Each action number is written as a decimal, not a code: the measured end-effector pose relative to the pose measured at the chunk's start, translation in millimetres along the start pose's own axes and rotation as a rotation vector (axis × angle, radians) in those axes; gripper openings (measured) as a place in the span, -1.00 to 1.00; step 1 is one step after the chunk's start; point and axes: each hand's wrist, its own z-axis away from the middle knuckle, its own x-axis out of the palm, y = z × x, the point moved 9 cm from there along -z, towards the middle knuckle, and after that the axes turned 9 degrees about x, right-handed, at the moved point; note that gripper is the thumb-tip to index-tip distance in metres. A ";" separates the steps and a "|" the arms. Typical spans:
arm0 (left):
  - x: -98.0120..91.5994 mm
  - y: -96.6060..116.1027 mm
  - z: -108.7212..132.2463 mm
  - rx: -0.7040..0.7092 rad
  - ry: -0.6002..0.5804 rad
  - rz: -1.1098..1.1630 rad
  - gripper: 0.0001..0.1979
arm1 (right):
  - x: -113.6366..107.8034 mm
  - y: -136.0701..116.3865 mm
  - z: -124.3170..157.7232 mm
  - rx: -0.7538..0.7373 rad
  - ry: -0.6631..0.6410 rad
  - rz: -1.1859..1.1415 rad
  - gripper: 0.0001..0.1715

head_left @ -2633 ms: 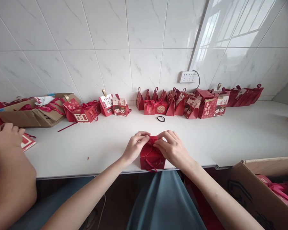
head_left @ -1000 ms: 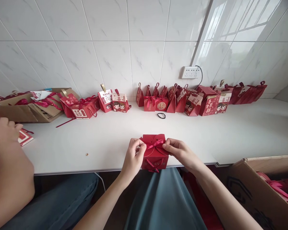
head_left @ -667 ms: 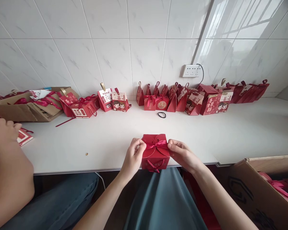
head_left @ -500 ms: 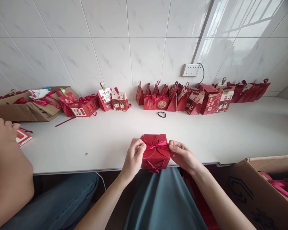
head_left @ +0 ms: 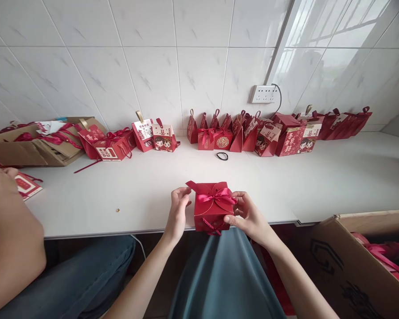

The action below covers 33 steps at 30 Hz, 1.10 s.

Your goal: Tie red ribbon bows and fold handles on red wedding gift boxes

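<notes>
Red gift box (head_left: 209, 212) is stood upright on the desk (head_left: 146, 190), right at the near edge, centred between both hands. Top is covered by curved flaps; a shiny ribbon bow (head_left: 215, 197) is tied across them, loops spread to either side. A twisted cord handle (head_left: 211, 226) is hung down the front face. At the back left corner a pointed red piece (head_left: 193, 186) is stuck out; flap or ribbon end, cannot be told.

Left hand (head_left: 177, 215): held just off the box's left side, fingers loosely curled, thumb set apart, palm unfilled. Contact with the pointed piece cannot be confirmed.

Right hand (head_left: 248, 217): placed at the box's right side, partly spread. Thumb is laid at the front right edge, fingers are bent beside the bow's right end. Whether the box is actually gripped cannot be told.

Behind the box, a black band (head_left: 222, 156) is laid flat. Further back, a row of red gift packages (head_left: 222, 141) is lined up along the tiled wall (head_left: 146, 66), under a power strip (head_left: 264, 94). More packages are stacked by an opened carton (head_left: 33, 153) at far left. A co-worker's arm (head_left: 11, 221) is seen there, next to a red-and-white package (head_left: 28, 185). Bottom right, below desk level, red items with ribbon (head_left: 382, 257) are held in a large cardboard box (head_left: 332, 261).
</notes>
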 end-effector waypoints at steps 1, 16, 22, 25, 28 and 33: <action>2.7 -4.6 0.2 -0.021 -0.030 0.014 -0.66 | -0.8 0.6 -1.7 -0.012 -0.002 0.036 -0.33; -26.1 16.6 2.3 0.148 0.130 -0.319 -0.69 | -44.5 -6.6 14.0 -0.064 0.449 0.186 -0.51; -2.9 26.6 -24.7 0.119 -0.139 -0.333 -0.55 | -13.4 -40.4 27.7 -0.279 0.400 0.437 -0.59; 10.1 32.8 -34.2 0.104 -0.355 -0.403 -0.65 | 11.0 -62.5 35.2 -0.434 0.376 0.706 -0.49; 13.9 40.8 -32.6 0.121 -0.447 -0.511 -0.68 | 30.3 -67.9 28.9 -0.458 0.281 0.849 -0.34; 15.6 56.0 -21.2 0.203 -0.430 -0.607 -0.70 | 32.4 -58.2 10.7 -0.395 0.228 0.830 -0.38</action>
